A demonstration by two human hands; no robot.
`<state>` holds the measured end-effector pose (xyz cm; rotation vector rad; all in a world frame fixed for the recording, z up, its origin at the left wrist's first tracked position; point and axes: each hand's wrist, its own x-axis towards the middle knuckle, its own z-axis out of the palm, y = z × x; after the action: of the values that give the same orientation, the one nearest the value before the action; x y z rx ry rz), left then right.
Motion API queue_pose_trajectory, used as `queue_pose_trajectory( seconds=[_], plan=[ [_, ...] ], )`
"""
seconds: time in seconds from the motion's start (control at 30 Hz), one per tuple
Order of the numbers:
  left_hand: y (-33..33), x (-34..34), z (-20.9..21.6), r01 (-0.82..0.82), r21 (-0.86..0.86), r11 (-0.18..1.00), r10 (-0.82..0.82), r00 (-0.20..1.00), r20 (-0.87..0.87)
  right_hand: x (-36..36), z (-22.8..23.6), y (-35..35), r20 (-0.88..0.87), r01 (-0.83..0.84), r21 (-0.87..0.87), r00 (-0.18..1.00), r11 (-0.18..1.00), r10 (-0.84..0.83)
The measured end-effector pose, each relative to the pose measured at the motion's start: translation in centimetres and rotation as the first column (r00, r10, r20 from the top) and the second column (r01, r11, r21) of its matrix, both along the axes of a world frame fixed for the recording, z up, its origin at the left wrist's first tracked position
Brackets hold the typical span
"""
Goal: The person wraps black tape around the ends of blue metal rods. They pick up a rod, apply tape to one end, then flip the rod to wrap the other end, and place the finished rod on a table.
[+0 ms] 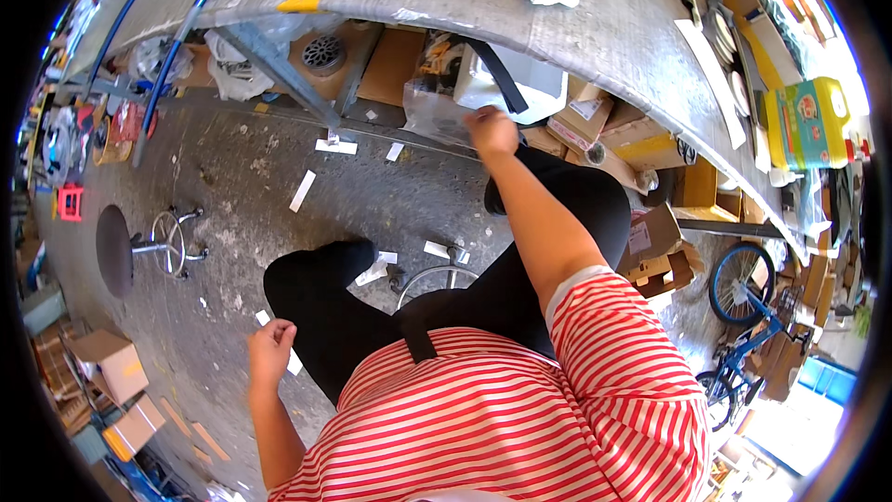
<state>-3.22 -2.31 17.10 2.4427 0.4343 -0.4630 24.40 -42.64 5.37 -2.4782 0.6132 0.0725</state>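
Note:
My right hand (493,133) reaches forward to just below the front edge of the workbench (437,0), its fingers curled and slightly blurred. Right beside it hangs a black strip (499,79) from the bench edge; whether the fingers grip it I cannot tell. A clear plastic bag (437,113) and a white container (548,84) are close to this hand, under the bench. Low at my left side, my left hand (271,350) is closed with fingertips together, and what it may hold does not show. Another short black strip (418,338) lies across my lap.
A round stool (115,249) stands at the left. Cardboard boxes (581,116) fill the space under the bench. A yellow-green jug (808,125) sits on the bench at right, with a blue bicycle (743,344) beyond. Paper strips (302,191) litter the floor.

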Motion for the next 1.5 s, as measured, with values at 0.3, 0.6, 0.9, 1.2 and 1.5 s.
queue_pose_trajectory(
  seconds=[0.3, 0.6, 0.9, 1.2, 1.5],
  plan=[
    [0.9, -1.3, -1.5, -0.038, -0.04, 0.998, 0.036, 0.998, -0.054, 2.8, -3.3, -7.7, 0.124, 0.521, 0.115, 0.837, 0.846, -0.532],
    [-0.1, -0.5, -0.8, 0.155, 0.014, 0.988, -0.151, 0.977, -0.15, 3.6, -4.9, -8.3, 0.026, 0.591, 0.411, 0.753, 0.694, -0.657],
    [-1.9, -0.5, 0.5, 0.106, -0.039, 0.994, -0.112, 0.976, -0.185, 3.5, -4.4, -9.0, 0.001, 0.619, 0.46, 0.716, 0.636, -0.698],
    [-1.7, -2.1, 1.0, 0.099, -0.048, 0.994, -0.106, 0.979, -0.173, 3.3, -2.4, -9.6, -0.088, 0.651, 0.524, 0.683, 0.549, -0.725],
    [-1.6, -3.3, 0.9, 0.042, -0.085, 0.995, -0.048, 0.996, -0.075, 3.9, -0.3, -8.3, 0.186, 0.257, 0.779, 0.776, 0.572, -0.602]
  ],
)
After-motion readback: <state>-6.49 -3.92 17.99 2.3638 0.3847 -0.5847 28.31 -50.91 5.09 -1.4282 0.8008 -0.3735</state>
